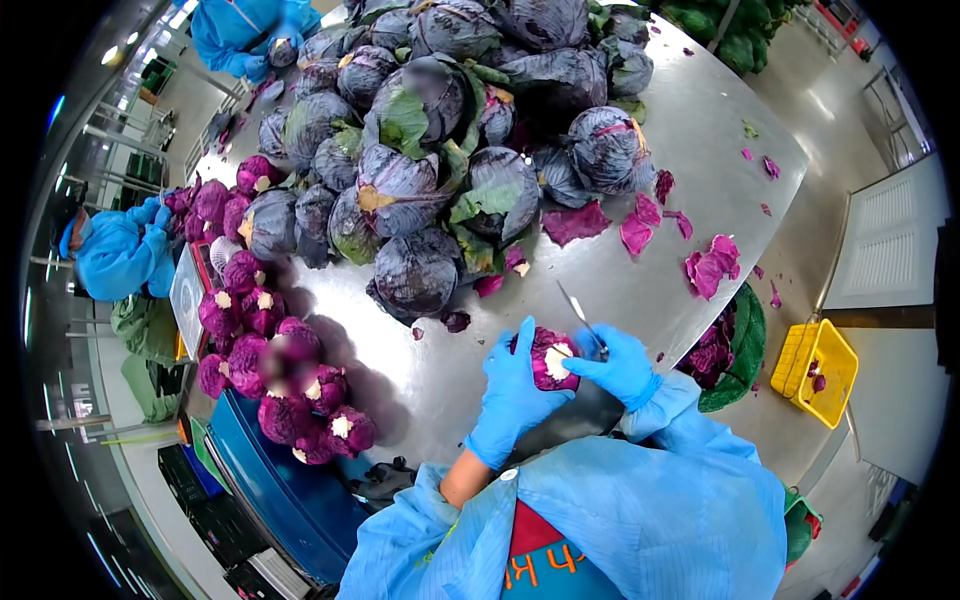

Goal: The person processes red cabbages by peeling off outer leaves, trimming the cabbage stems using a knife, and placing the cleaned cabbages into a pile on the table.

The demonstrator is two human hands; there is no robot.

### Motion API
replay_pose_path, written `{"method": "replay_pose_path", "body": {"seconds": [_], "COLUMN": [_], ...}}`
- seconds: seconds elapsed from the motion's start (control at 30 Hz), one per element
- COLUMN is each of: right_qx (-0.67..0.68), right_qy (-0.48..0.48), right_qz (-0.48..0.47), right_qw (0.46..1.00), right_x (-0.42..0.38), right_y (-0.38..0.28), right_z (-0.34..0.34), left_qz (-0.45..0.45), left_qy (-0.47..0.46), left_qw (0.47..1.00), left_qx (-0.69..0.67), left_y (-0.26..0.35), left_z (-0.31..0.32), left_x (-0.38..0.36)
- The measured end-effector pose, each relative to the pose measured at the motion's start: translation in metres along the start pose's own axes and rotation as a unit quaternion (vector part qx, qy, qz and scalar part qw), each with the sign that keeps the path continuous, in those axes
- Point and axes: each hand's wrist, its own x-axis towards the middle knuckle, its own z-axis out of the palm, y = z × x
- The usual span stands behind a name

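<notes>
My left hand [515, 388], in a blue glove, is wrapped round the side of a trimmed purple cabbage [546, 350] whose pale cut stem faces right. On its right side, my right hand [618, 366], also gloved, is closed round a knife [574, 302]; the blade points up and to the left, and the handle is mostly hidden in the fingers. The right thumb and fingers are close to the white stem. Beyond both hands lies a large heap of dark, untrimmed cabbages [415, 272] on the metal table [720, 130].
Trimmed purple cabbages [285, 415] are grouped at the left edge above a blue bin [280, 490]. Loose leaves [712, 265] lie on the right. A green basket [748, 350] with leaves and a yellow crate [815, 375] stand off the right edge. Co-workers [125, 250] are at the left.
</notes>
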Motion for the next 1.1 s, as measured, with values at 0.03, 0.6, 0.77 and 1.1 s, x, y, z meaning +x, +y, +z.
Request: {"method": "replay_pose_path", "body": {"seconds": [0.03, 0.6, 0.77, 1.1], "right_qx": [-0.015, -0.153, -0.109, -0.332], "right_qy": [-0.028, -0.169, -0.046, 0.280], "right_qz": [-0.029, 0.006, 0.044, 0.018], "right_qw": [0.999, 0.974, 0.992, 0.900], "right_x": [0.007, 0.050, 0.057, 0.004], "right_y": [0.004, 0.000, 0.051, 0.082], "right_z": [0.000, -0.016, -0.015, -0.092], "left_qz": [-0.007, 0.017, 0.141, 0.068], "left_qy": [-0.002, 0.014, -0.002, 0.082], "left_qw": [1.000, 0.998, 0.989, 0.950], "left_qx": [0.011, 0.066, 0.047, -0.294], "left_y": [0.000, 0.016, -0.004, -0.071], "left_z": [0.002, 0.008, -0.003, 0.010], "left_x": [0.000, -0.003, -0.010, -0.031]}}
